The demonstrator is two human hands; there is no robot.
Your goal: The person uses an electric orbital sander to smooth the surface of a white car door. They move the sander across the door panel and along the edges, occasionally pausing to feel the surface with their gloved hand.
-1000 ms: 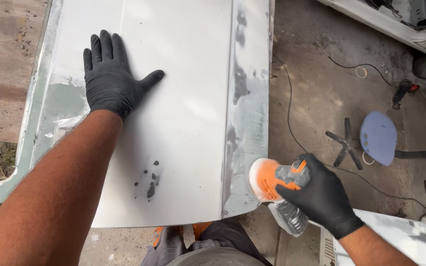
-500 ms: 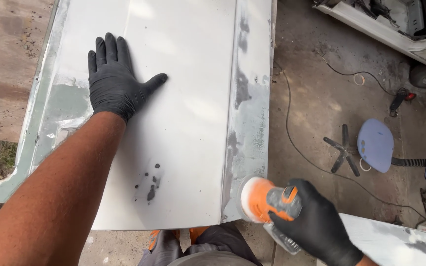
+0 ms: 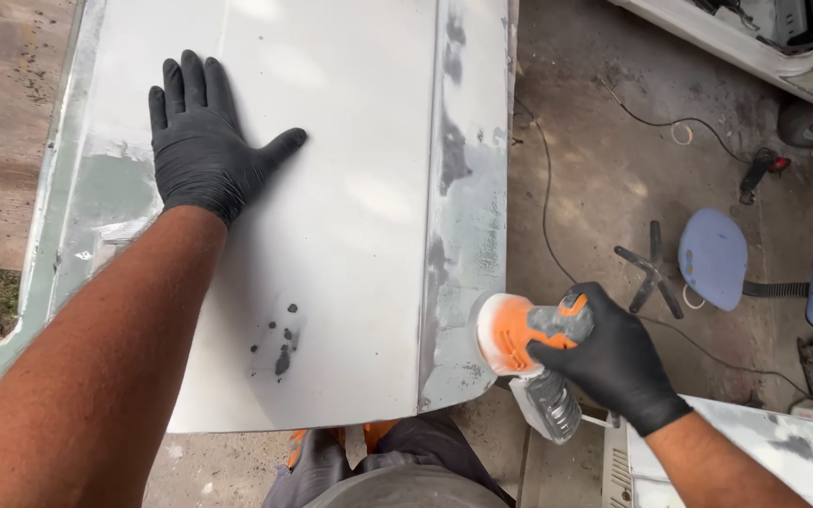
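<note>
Left hand, black-gloved, flat on the panel, fingers spread wide, thumb out to the right; grip holding nothing, palm just pressing on the pale metal. Forearm stretched up from the lower left across the panel's near half.

Right hand, also black-gloved, closed round the sander: grip tight on its orange-and-grey body. Sander at the panel's right edge, near the lower corner, round pad facing left toward the edge strip; touching or just off the metal, cannot tell. A grey dusty part hanging below the hand.

Panel large, whitish, lying flat; a raised crease down its right side, with bare grey patches along that strip. A cluster of dark specks near the front edge. Greenish-grey worn area at the left rim, under the left wrist.

Right of the panel, concrete floor with a thin black cable running along it. Farther right, a blue stool tipped over beside its black star base. Another whitish panel at the lower right, under the right forearm. Wooden board at far left.
</note>
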